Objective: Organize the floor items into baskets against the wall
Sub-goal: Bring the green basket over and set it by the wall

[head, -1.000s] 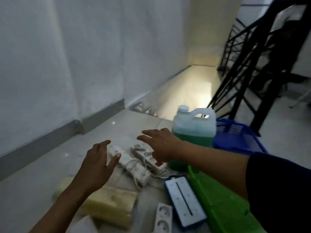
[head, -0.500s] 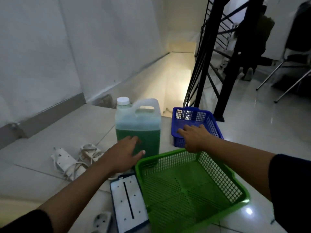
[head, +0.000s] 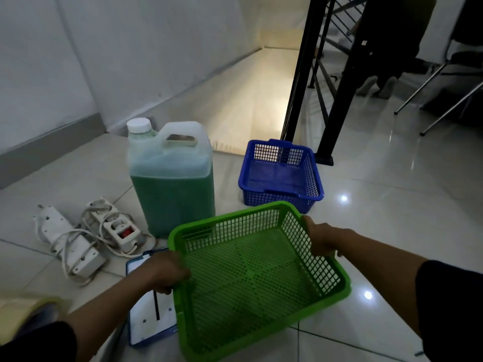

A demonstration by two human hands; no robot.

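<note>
An empty green mesh basket (head: 251, 278) sits in front of me, tilted, with both hands on it. My left hand (head: 163, 273) grips its left rim and my right hand (head: 322, 239) grips its right rim. Behind it stands a translucent jug (head: 171, 178) of green liquid with a white cap. A smaller empty blue basket (head: 281, 173) rests on the floor to the jug's right. Two white power strips (head: 86, 236) with tangled cords lie to the jug's left. A flat white and blue-edged pad (head: 150, 320) lies partly under the green basket.
The white wall with a grey skirting (head: 52, 142) runs along the left. A stairwell opening drops away behind the jug, edged by a black metal railing (head: 311, 82). A person's feet and chair legs (head: 431, 92) are at the far right. A yellowish object (head: 23, 312) lies blurred at bottom left.
Both hands have come off the jug and blue basket and closed on the green basket's two side rims. The basket now sits tilted and nearer to me.
</note>
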